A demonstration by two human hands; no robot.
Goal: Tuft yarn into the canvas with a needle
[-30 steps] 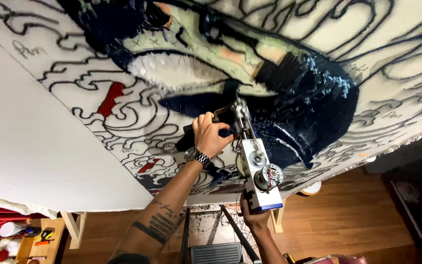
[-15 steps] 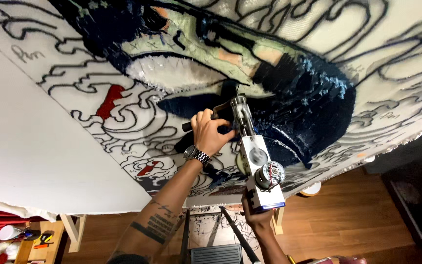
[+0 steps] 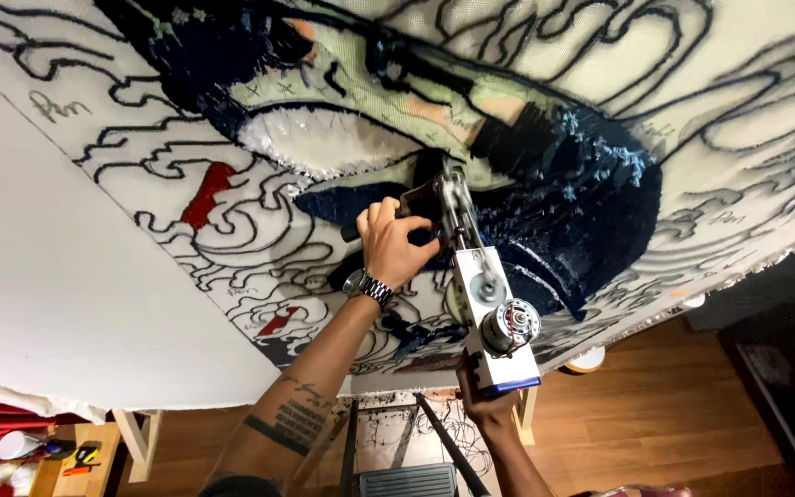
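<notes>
Stretched across a frame, pale woven backing cloth (image 3: 66,276) is carrying black outlined swirls and shaggy patches of navy, cream and red yarn. Against the dark blue pile, a white boxy tufting gun (image 3: 482,304) with a round metal motor is pressing nose-first. The left hand (image 3: 393,244), wristwatch at the wrist, is curling tightly round the black front handle; the right hand (image 3: 488,400) is gripping the gun's rear from below. Since the earlier frames both hands are keeping their grip, with the gun barely shifting.

Stretched canvas (image 3: 94,276) just ahead of tufting gun (image 3: 485,304); open floor (image 3: 674,423) below.
</notes>
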